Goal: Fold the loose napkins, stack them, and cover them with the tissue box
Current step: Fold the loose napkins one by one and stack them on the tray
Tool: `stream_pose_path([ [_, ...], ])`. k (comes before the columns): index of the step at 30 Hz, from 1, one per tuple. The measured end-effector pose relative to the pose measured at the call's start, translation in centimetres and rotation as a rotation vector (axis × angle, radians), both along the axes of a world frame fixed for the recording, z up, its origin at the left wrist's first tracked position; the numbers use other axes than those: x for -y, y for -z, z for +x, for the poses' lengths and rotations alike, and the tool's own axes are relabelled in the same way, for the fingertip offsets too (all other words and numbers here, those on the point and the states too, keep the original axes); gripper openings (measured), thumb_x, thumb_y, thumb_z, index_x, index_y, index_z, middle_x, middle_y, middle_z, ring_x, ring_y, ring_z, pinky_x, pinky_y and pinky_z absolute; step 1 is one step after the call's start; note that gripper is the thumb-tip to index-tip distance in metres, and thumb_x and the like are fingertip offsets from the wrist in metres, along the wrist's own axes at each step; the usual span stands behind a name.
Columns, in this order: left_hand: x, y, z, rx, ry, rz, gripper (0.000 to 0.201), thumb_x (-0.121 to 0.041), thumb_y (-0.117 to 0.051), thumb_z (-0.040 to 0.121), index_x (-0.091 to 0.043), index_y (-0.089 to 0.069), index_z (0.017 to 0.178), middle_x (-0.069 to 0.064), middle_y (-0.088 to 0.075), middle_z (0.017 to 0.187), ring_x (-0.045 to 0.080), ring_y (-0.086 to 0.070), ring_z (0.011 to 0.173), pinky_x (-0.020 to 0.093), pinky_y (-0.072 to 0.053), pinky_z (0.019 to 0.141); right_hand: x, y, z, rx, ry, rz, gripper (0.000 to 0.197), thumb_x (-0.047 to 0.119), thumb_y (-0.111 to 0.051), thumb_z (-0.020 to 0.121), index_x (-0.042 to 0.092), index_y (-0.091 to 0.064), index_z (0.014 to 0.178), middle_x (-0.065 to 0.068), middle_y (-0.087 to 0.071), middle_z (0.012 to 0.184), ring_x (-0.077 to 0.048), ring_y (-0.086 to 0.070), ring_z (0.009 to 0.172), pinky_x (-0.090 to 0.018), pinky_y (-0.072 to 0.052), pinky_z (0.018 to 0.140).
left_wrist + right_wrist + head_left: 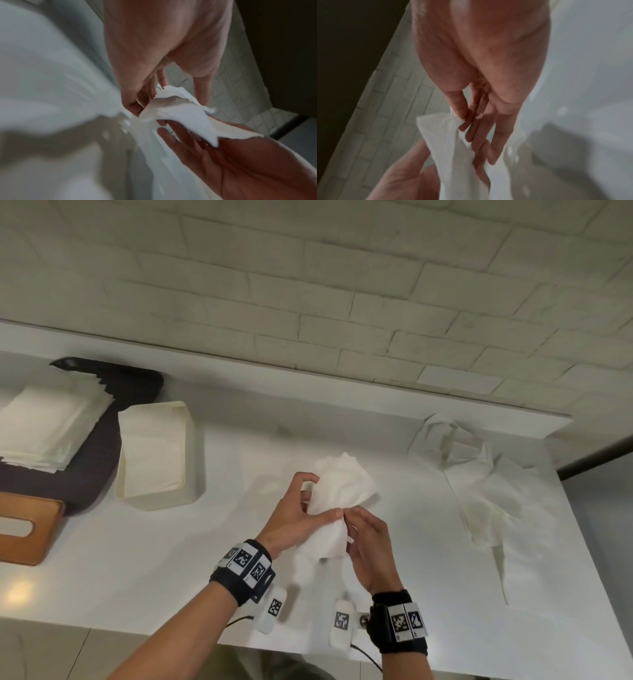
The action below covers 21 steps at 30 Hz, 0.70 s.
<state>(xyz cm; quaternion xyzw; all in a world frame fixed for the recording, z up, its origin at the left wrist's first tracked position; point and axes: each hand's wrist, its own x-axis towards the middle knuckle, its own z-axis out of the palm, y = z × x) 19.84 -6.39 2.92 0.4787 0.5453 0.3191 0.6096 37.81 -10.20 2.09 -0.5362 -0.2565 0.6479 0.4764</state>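
Note:
A crumpled white napkin (342,484) is held in the air over the middle of the white counter (171,570). My left hand (322,498) grips its left side with curled fingers. My right hand (349,518) pinches its lower edge. In the right wrist view the thumb and fingers (462,119) pinch the napkin (447,142). In the left wrist view the left fingers (145,97) hold the napkin (180,115). Loose napkins (489,484) lie spread at the right. A stack of folded napkins (44,429) sits on a dark tray (102,453) at the left. The brown tissue box (24,529) lies at the left edge.
A cream open box (154,453) with paper inside stands beside the tray. A white brick wall (342,285) runs behind the counter. The counter ends at the right near a dark gap (596,457), and its front edge lies just under my wrists.

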Motion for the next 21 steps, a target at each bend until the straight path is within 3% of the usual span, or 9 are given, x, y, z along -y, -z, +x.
stream_pose_path([
  [3, 0.7, 0.8, -0.6, -0.131, 0.106, 0.057, 0.098, -0.036, -0.104, 0.067, -0.039, -0.032, 0.133, 0.000, -0.064, 0.123, 0.015, -0.069, 0.108, 0.035, -0.063, 0.089, -0.1, 1.0, -0.5, 0.106, -0.026, -0.072, 0.021, 0.007, -0.055, 0.106, -0.007, -0.062, 0.092, -0.023, -0.070, 0.093, -0.030, -0.069, 0.087, -0.036, -0.059, 0.072],
  [5, 1.0, 2.5, -0.9, -0.262, 0.083, 0.088, 0.084, -0.028, -0.098, 0.074, -0.033, -0.033, 0.127, 0.001, -0.063, 0.115, 0.018, -0.069, 0.101, 0.037, -0.063, 0.083, 0.0, 2.6, -0.8, 0.201, -0.061, -0.110, 0.025, 0.011, -0.053, 0.109, -0.009, -0.063, 0.097, -0.026, -0.076, 0.102, -0.035, -0.075, 0.089, -0.043, -0.063, 0.075],
  [7, 1.2, 4.3, -1.4, -0.349, 0.058, 0.073, 0.058, -0.031, -0.092, 0.079, -0.028, -0.048, 0.117, 0.002, -0.068, 0.107, 0.023, -0.070, 0.095, 0.045, -0.061, 0.085, 0.1, 4.4, -0.9, 0.294, -0.071, -0.144, 0.027, 0.016, -0.051, 0.110, -0.003, -0.067, 0.098, -0.022, -0.077, 0.098, -0.039, -0.077, 0.090, -0.046, -0.065, 0.073],
  [10, 1.5, 6.1, -1.8, -0.362, -0.029, 0.014, 0.031, -0.042, -0.086, 0.084, -0.019, -0.067, 0.092, 0.002, -0.072, 0.090, 0.025, -0.066, 0.081, 0.042, -0.058, 0.080, 0.3, 5.4, -1.3, 0.436, -0.047, -0.159, 0.032, 0.029, -0.055, 0.110, 0.014, -0.065, 0.084, -0.002, -0.069, 0.080, -0.020, -0.066, 0.073, -0.039, -0.059, 0.070],
  [13, 1.5, 6.1, -2.1, -0.363, -0.121, 0.016, 0.039, -0.038, -0.083, 0.091, -0.017, -0.057, 0.073, -0.005, -0.054, 0.071, 0.014, -0.048, 0.065, 0.030, -0.041, 0.068, 0.0, 5.0, -1.5, 0.564, -0.061, -0.124, 0.021, 0.043, -0.068, 0.104, 0.024, -0.071, 0.094, 0.013, -0.075, 0.090, -0.010, -0.071, 0.088, -0.031, -0.055, 0.082],
  [15, 1.5, 5.9, -2.6, -0.370, -0.174, 0.008, 0.040, -0.036, -0.078, 0.095, -0.016, -0.049, 0.075, -0.003, -0.047, 0.071, 0.016, -0.042, 0.065, 0.033, -0.036, 0.065, -0.2, 5.0, -1.4, 0.603, -0.086, -0.090, 0.006, 0.026, -0.077, 0.097, 0.024, -0.072, 0.101, 0.007, -0.080, 0.092, -0.016, -0.076, 0.091, -0.031, -0.056, 0.080],
  [16, 1.5, 6.0, -3.1, -0.363, -0.218, -0.008, 0.038, -0.034, -0.075, 0.097, -0.017, -0.047, 0.078, -0.003, -0.045, 0.073, 0.017, -0.041, 0.067, 0.034, -0.035, 0.065, -0.2, 5.0, -1.1, 0.636, -0.079, -0.066, 0.011, 0.018, -0.076, 0.097, 0.025, -0.070, 0.102, 0.005, -0.080, 0.090, -0.017, -0.075, 0.085, -0.030, -0.054, 0.077],
  [19, 1.6, 6.2, -4.9, -0.325, -0.310, -0.085, 0.024, -0.029, -0.073, 0.099, -0.018, -0.051, 0.100, -0.003, -0.051, 0.090, 0.016, -0.046, 0.076, 0.034, -0.040, 0.073, -0.2, 3.6, -0.1, 0.815, -0.087, 0.056, 0.033, 0.005, -0.062, 0.102, 0.026, -0.059, 0.127, 0.002, -0.077, 0.084, -0.014, -0.067, 0.067, -0.025, -0.048, 0.065],
  [21, 1.9, 6.8, -5.8, -0.308, -0.324, -0.116, 0.035, -0.027, -0.077, 0.096, -0.018, -0.049, 0.115, 0.001, -0.058, 0.106, 0.018, -0.056, 0.088, 0.036, -0.047, 0.082, -0.2, 1.6, 0.5, 0.862, -0.135, 0.186, 0.060, 0.001, -0.055, 0.102, 0.038, -0.048, 0.150, 0.005, -0.077, 0.097, -0.013, -0.069, 0.075, -0.017, -0.050, 0.067],
])
